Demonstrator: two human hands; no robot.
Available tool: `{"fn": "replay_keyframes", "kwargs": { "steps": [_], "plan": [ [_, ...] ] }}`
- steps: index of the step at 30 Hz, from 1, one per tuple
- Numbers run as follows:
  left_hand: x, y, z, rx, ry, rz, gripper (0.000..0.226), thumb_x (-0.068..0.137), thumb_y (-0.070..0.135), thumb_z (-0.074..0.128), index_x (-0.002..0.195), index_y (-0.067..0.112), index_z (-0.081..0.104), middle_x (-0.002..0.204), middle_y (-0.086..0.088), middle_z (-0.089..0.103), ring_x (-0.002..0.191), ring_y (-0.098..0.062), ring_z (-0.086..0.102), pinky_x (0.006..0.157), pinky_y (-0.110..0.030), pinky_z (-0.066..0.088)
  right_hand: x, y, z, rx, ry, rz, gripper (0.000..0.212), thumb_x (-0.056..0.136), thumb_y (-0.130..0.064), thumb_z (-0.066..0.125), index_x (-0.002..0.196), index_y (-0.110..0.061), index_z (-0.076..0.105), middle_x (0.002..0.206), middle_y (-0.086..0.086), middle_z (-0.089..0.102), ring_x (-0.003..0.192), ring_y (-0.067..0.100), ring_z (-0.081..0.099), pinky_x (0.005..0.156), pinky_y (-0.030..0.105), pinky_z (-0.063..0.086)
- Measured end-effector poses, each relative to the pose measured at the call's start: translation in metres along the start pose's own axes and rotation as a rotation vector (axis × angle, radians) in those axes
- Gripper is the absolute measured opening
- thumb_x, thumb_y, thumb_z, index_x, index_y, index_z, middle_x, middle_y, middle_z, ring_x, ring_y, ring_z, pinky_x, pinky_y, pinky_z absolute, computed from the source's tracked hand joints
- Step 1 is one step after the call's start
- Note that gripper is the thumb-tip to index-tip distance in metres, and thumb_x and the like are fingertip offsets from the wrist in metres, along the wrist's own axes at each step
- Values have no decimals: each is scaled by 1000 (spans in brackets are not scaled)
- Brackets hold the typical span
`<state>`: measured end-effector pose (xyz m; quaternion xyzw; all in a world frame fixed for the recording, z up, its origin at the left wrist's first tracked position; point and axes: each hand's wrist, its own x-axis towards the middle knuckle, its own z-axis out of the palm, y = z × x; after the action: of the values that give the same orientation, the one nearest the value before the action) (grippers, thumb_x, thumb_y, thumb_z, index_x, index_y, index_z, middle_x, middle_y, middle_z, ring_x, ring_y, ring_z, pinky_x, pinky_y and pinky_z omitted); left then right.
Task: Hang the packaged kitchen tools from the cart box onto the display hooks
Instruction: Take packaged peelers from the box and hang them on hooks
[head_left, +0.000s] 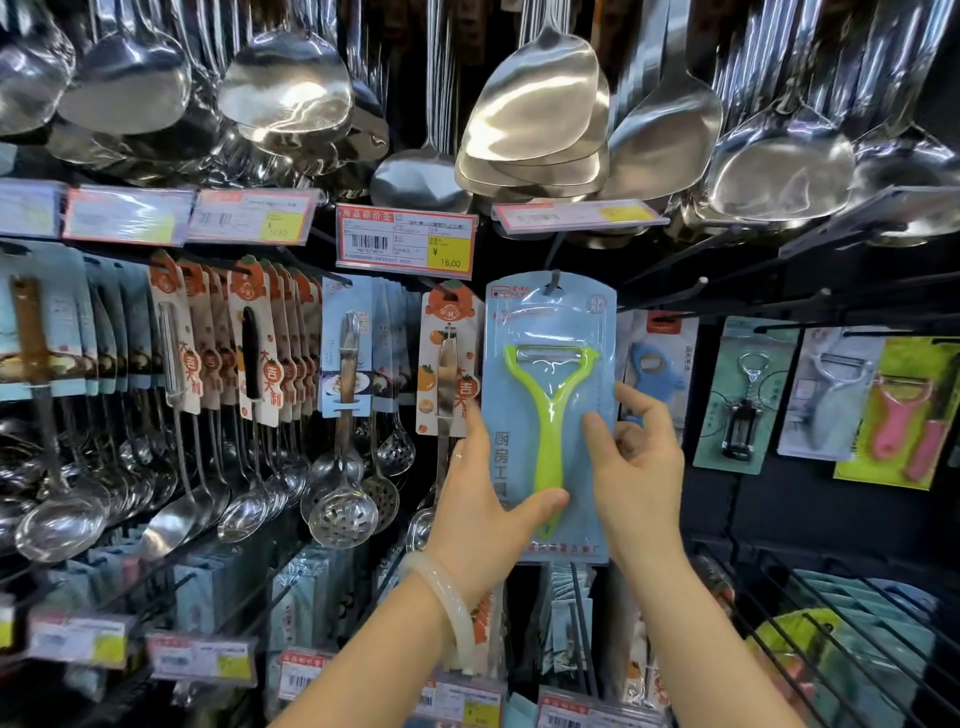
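Observation:
A light-blue blister card with a lime-green Y-shaped peeler (550, 415) hangs in the middle of the rack, its top hole over a black display hook (555, 283). My left hand (488, 512) holds the card's lower left, thumb across the front near the peeler's handle. My right hand (631, 467) pinches the card's right edge, thumb on the front and fingers curled behind. The cart box is out of view.
Steel ladles and spatulas (535, 114) hang overhead. Packaged tools fill hooks to the left (260, 338) and right (743, 395). Bare black hooks (701, 283) jut out at upper right. A black wire cart (831, 639) stands at lower right. Price tags (405, 241) line the rails.

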<state>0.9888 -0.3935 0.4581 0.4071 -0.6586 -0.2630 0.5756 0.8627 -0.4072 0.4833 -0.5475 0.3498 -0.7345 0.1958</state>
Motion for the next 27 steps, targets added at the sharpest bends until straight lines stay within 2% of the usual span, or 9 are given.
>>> {"fn": "replay_keyframes", "kwargs": {
  "steps": [3,5,7,9,10,12,16,21,27],
  "plan": [
    [9,-3,-1,66,-20,-40,109,62,54,73,150,24,16,143,2,42,131,-16,43,106,-42,41,7,9,2,-52,22,23,29,91,-13,59,118,-20,54,59,2,44,46,3,36,52,19,34],
    [22,-8,1,119,-36,-88,110,57,61,70,148,25,19,139,-1,47,128,-21,47,102,-44,44,13,13,4,-122,26,24,33,92,-14,58,124,-17,52,61,-1,41,47,3,36,50,13,34],
    [32,-8,3,190,-58,-139,112,61,59,68,150,27,9,139,-5,47,126,-24,48,101,-45,45,17,16,7,-211,-15,63,41,93,-16,55,133,-21,46,72,-5,47,58,3,44,54,7,38],
    [38,-5,5,274,-83,-167,110,76,42,69,151,19,-8,142,-9,43,128,-27,45,102,-44,43,17,17,9,-262,-118,116,53,95,-17,53,144,-26,34,107,-13,57,89,-1,56,77,2,42],
    [42,-6,6,329,-86,-176,106,81,36,68,150,14,-9,143,-11,40,129,-29,42,103,-44,41,17,21,8,-277,-181,132,60,95,-17,52,148,-27,25,128,-13,52,110,2,54,93,12,42],
    [44,-7,7,474,-105,-215,100,85,34,66,150,9,-4,144,-18,34,133,-32,34,106,-42,36,16,24,5,-346,-274,149,68,96,-16,52,151,-27,13,148,-7,35,131,7,38,107,25,34],
    [23,-10,11,741,-189,-303,100,84,39,66,149,5,-2,145,-20,26,133,-36,31,107,-41,34,2,29,-19,-665,-371,212,69,95,-22,53,151,-23,13,150,7,25,138,23,27,110,31,27],
    [-25,-7,35,1007,-351,-243,78,87,42,61,147,15,18,150,-13,19,137,-33,24,110,-42,27,-37,35,-67,-1166,-561,194,60,95,-30,52,148,-18,25,144,12,32,130,32,33,104,39,35],
    [-89,5,102,1111,-517,-59,63,87,35,62,138,16,30,142,-12,30,130,-32,31,104,-40,31,-98,28,-148,-1339,-575,139,51,91,-30,54,137,-17,39,133,10,42,125,32,37,99,38,34]
  ]
}}
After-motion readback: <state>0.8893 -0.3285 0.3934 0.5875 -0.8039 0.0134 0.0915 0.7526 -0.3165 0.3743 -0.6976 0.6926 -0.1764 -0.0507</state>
